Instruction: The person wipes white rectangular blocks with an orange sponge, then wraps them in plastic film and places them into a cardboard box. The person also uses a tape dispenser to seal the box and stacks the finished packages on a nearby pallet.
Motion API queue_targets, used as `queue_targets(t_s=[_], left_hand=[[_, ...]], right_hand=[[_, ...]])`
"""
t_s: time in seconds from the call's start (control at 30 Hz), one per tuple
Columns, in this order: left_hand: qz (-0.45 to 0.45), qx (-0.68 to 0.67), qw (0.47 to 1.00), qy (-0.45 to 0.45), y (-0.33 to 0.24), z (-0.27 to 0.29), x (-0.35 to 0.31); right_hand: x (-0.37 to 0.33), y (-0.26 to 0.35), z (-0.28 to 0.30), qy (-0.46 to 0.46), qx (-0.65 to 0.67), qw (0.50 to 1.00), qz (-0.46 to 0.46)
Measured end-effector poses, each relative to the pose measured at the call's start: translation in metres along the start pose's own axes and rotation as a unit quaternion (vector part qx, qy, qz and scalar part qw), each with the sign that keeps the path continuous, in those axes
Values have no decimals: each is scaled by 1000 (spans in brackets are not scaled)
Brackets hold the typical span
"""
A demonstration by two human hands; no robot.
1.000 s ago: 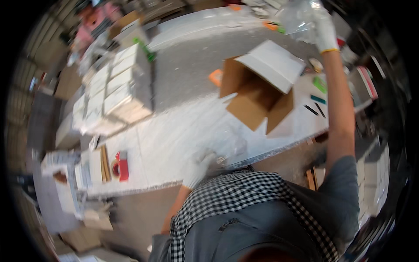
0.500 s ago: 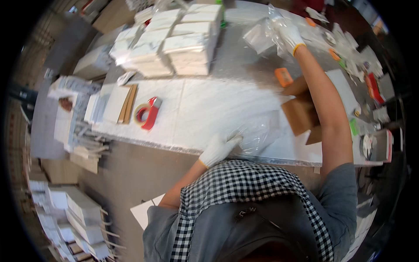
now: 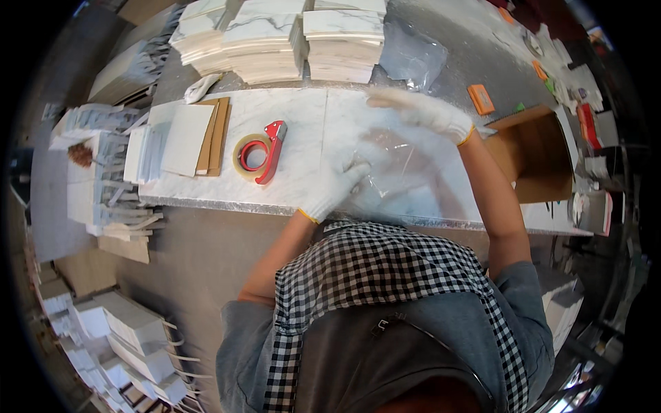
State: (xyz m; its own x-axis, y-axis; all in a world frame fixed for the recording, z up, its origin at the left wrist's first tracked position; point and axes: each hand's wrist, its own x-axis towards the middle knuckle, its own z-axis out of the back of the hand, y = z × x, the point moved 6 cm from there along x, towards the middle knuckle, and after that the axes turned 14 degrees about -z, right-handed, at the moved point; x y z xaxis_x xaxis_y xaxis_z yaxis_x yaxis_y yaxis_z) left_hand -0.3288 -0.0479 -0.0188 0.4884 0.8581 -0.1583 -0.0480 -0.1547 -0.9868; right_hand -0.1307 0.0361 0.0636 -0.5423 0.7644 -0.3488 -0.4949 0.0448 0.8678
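Observation:
My left hand [image 3: 336, 187], in a white glove with a yellow cuff, pinches the edge of a clear plastic bag [image 3: 398, 172] near the front of the white marbled board [image 3: 289, 196]. Above the far side of that bag, my gloved right hand [image 3: 425, 115] is stretched out, its fingers extended and blurred at the tips. Nothing shows in it. More clear plastic bags [image 3: 413, 58] lie on the grey tabletop beyond. To the left of my hands rests a red tape dispenser [image 3: 274, 153] with a roll of clear tape.
Stacks of marbled tiles [image 3: 265, 51] stand at the back. An open cardboard box [image 3: 533, 155] sits at the right, with an orange block [image 3: 480, 100] behind it. White and brown sheets [image 3: 193, 141] lie at the left. Stacked white pieces [image 3: 138, 337] stand lower left.
My right hand has come back toward me from the far side and let go of the plastic there. My left hand stays on the bag in front of me. The view has shifted.

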Motion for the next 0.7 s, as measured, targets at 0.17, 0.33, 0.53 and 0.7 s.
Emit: queue_targets(t_s=[0.17, 0.33, 0.53, 0.7], left_hand=[[-21, 103, 993, 55, 2, 28, 28], [-162, 161, 973, 16, -37, 49, 31], [-220, 603, 736, -214, -43, 125, -2], [-6, 729, 669, -144, 3, 146, -25]], right_hand=[[-8, -7, -27, -3, 6, 997, -77], [-32, -26, -32, -31, 67, 980, -184], [-97, -68, -43, -198, 146, 953, -178], [-130, -95, -54, -313, 267, 896, -166]])
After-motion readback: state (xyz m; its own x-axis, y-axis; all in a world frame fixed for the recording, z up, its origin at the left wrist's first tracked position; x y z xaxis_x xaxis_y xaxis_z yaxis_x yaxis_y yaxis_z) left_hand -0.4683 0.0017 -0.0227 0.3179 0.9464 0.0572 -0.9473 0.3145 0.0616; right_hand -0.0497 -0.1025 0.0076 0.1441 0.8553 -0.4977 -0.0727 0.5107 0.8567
